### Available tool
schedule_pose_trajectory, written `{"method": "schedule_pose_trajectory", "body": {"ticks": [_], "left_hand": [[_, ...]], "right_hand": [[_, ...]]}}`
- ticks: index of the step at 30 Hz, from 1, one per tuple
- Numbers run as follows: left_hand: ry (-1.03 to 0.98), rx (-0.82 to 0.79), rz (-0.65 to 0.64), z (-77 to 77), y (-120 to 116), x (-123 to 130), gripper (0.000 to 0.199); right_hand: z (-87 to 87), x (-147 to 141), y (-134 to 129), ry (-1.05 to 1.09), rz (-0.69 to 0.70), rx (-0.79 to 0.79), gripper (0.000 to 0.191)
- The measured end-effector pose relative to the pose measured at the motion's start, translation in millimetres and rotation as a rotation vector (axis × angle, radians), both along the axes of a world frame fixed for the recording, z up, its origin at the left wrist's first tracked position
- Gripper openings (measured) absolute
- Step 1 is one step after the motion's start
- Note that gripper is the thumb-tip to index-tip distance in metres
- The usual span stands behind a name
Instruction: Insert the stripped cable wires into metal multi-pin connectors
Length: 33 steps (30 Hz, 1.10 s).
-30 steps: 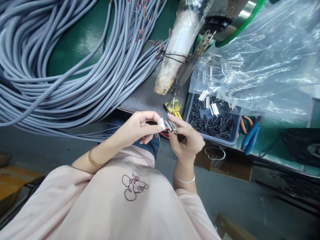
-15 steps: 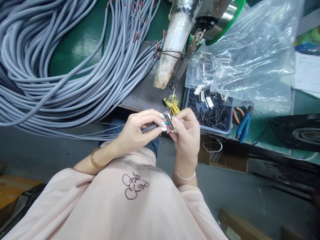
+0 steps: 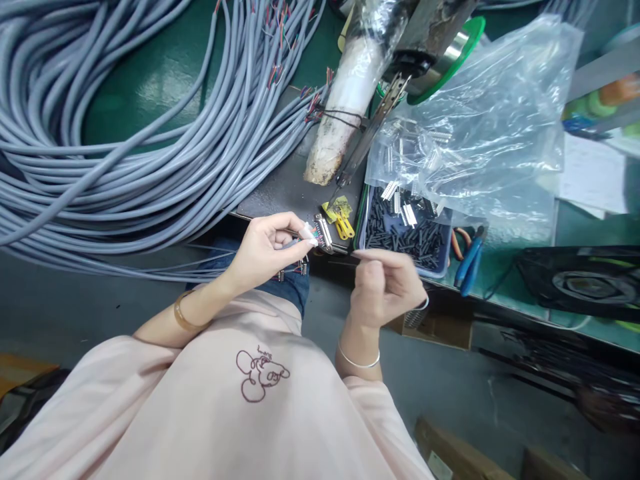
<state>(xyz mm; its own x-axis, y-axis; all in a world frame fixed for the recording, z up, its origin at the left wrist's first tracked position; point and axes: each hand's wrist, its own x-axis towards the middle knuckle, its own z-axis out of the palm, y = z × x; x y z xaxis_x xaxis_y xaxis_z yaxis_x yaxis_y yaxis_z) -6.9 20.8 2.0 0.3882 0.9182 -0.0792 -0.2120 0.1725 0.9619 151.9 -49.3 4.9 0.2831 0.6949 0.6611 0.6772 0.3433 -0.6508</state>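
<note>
Between the thumb and fingers of my left hand [image 3: 273, 247], which is closed, is the end of a grey cable. A metal D-sub connector [image 3: 323, 233] with a row of pins sticks out past the fingertips, its coloured wires partly hidden by them. To its right, clear of the connector, is my right hand [image 3: 383, 287]. Its fingers are curled and pressed together, slightly blurred; whatever they may pinch cannot be made out. Beyond the connector lies a yellow clip-like piece [image 3: 343, 225] at the bench edge. More small connectors [image 3: 303, 267] with pins show on my lap.
A large bundle of grey cables [image 3: 165, 180] covers the left. Above the bench slants a soldering iron [image 3: 363, 137] beside a plastic-wrapped rod [image 3: 335, 100]. At right are a blue tray [image 3: 440, 268] of black sleeves, a plastic bag [image 3: 505, 133], pliers [image 3: 470, 267] and a fan [image 3: 575, 283].
My right hand has let go of the connector and moved right and towards me. My left hand has shifted slightly left, still holding the cable end, and the connector has turned.
</note>
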Motion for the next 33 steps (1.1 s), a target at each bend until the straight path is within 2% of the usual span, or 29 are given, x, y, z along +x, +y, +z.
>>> {"method": "schedule_pose_trajectory", "body": {"ticks": [2, 4, 10, 16, 22, 33], "left_hand": [[-0.023, -0.036, -0.012, -0.1, 3, 1, 0.015], [-0.035, -0.058, -0.017, -0.3, 6, 2, 0.016], [0.004, -0.035, 0.002, -3.8, 10, 6, 0.016], [0.094, 0.123, 0.159, -8.9, 16, 14, 0.011], [0.143, 0.223, 0.156, -3.5, 23, 17, 0.007], [0.171, 0.25, 0.194, 5.5, 24, 19, 0.009]], "right_hand": [[-6.2, 0, 2, 0.082, -0.059, 0.093, 0.018], [-11.5, 0, 4, 0.052, -0.075, 0.108, 0.027], [-19.1, -2, 10, -0.203, 0.014, -0.036, 0.014], [-16.9, -6, 23, -0.235, -0.007, -0.026, 0.013], [-13.0, -4, 33, -0.224, -0.012, -0.01, 0.013], [-8.5, -4, 36, -0.226, -0.011, 0.014, 0.013]]}}
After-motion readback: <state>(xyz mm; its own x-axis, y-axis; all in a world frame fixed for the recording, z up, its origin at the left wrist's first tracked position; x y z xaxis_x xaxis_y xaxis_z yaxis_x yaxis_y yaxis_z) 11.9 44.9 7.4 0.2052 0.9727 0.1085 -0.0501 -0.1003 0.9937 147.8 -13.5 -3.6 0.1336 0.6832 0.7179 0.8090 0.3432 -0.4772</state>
